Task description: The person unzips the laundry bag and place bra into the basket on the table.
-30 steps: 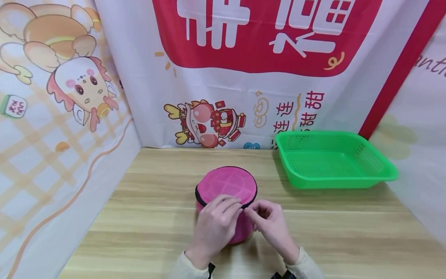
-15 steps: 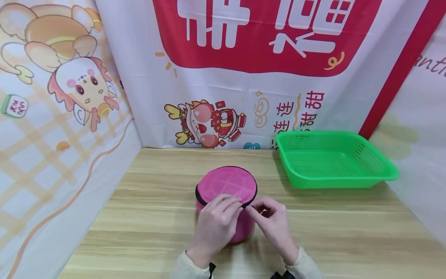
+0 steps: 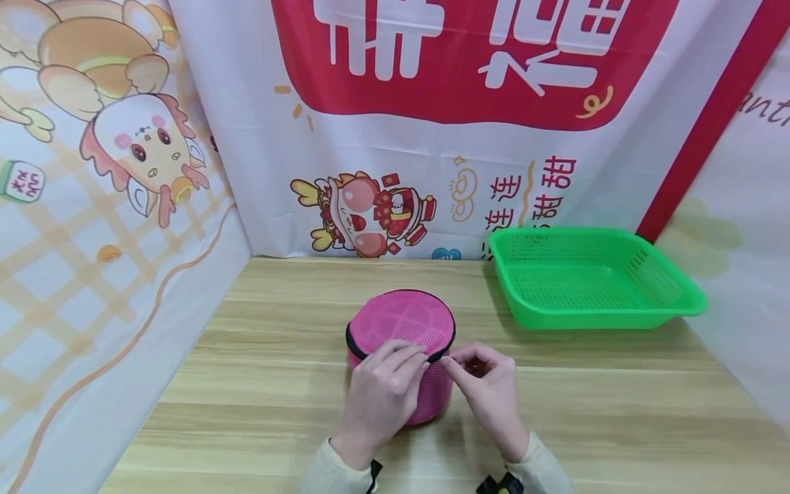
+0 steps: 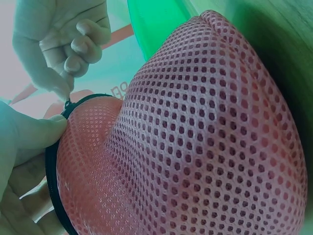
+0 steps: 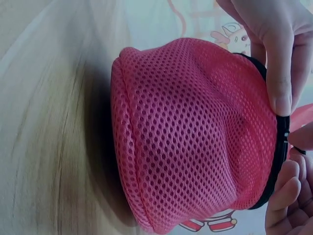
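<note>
A round pink mesh laundry bag (image 3: 401, 319) stands upright on the table, with a black zipper (image 5: 279, 171) running round its top edge. My left hand (image 3: 384, 387) pinches the zippered rim at the front, thumb on the side wall and fingers over the lid. Just to its right, my right hand (image 3: 490, 391) pinches the small zipper pull (image 4: 67, 104) between thumb and index finger, its other fingers curled. In the right wrist view the bag's side wall (image 5: 171, 127) is dented inward below the rim.
A green plastic basket (image 3: 617, 321) with perforated walls stands at the back right of the wooden table (image 3: 259, 384). Printed cloths (image 3: 247, 137) hang behind and along both sides.
My right hand has moved a little to the right along the rim, widening the gap to my left hand, which keeps its grip. The head view has tilted slightly.
</note>
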The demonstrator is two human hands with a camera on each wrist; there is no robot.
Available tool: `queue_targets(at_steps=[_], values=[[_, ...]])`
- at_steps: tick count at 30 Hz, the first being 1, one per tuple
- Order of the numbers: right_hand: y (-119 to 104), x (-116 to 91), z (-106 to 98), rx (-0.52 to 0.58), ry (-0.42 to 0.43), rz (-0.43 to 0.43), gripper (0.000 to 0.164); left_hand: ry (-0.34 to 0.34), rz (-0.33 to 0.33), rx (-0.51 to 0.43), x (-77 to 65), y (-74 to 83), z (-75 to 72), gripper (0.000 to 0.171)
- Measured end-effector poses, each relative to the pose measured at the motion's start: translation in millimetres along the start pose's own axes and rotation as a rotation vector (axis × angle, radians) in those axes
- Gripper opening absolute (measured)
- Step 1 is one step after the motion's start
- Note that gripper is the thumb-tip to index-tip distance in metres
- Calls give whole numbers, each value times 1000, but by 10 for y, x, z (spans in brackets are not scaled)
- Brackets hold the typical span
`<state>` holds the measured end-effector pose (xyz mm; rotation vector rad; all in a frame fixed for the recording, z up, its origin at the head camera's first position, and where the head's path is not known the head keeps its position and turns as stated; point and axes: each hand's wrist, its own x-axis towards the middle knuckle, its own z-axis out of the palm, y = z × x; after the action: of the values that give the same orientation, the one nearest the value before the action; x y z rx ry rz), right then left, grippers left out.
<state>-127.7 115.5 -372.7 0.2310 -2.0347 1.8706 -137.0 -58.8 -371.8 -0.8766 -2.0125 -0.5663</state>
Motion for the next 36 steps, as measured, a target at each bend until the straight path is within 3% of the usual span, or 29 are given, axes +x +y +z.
queue_targets(at_steps=[5,14,21,28,36], values=[[-195,-14,10,-31,-1,30,8,-2,-7,-2,4,-7,-9,12],[90,13,-22,36,-67,78,5,-20,-18,-22,21,17,-10,14],[101,-17,-10,82,-89,17,6,-7,-6,-15,8,32,1,16],[125,-27,2,88,-77,22,7,-4,-33,-26,-13,31,-6,13],[136,-2,-7,82,-78,29,7,16,-20,-24,0,26,1,12]])
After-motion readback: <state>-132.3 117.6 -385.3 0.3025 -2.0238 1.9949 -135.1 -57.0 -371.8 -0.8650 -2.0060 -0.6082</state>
